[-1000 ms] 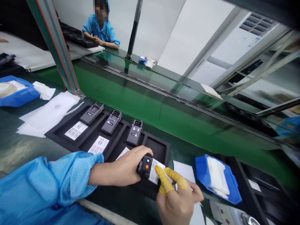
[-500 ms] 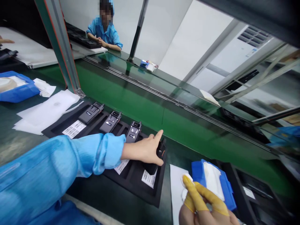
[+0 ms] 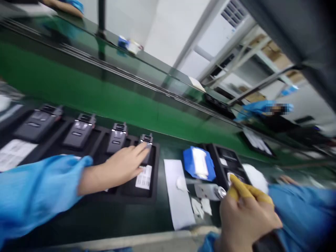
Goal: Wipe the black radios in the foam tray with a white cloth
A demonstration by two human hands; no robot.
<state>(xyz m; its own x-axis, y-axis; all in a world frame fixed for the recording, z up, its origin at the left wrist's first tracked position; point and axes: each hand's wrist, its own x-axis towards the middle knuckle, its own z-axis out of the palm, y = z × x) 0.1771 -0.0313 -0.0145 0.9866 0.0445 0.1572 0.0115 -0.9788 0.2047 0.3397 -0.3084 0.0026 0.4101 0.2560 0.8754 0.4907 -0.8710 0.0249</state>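
Observation:
Four-compartment detail aside, a black tray (image 3: pixel 154 175) holds several dark two-way radios, including one radio (image 3: pixel 117 140) left of my hand. My left hand (image 3: pixel 124 168) reaches over the tray's right end, fingers stretched out and thumb apart. Its fingertips rest on or just above the rightmost radio (image 3: pixel 147 140), partly covering it. A white barcode label (image 3: pixel 144 177) lies below that radio. At lower right, my right hand (image 3: pixel 244 210) wears yellow finger covers. Its fingertips pinch a small white pad (image 3: pixel 229 177), mostly hidden behind the fingers.
Right of the tray lie a white paper sheet (image 3: pixel 175 196), a blue box with white wipes (image 3: pixel 199 162), a bottle with a metallic top (image 3: pixel 210 191) and crumpled scraps (image 3: pixel 202 207). Another black tray (image 3: pixel 231 161) stands beyond. A co-worker's blue sleeve (image 3: pixel 301 213) is at right.
The view has swung to the right. The rightmost radio now lies flat in its compartment, and my left hand has loosened from around it. My right hand still pinches the pad.

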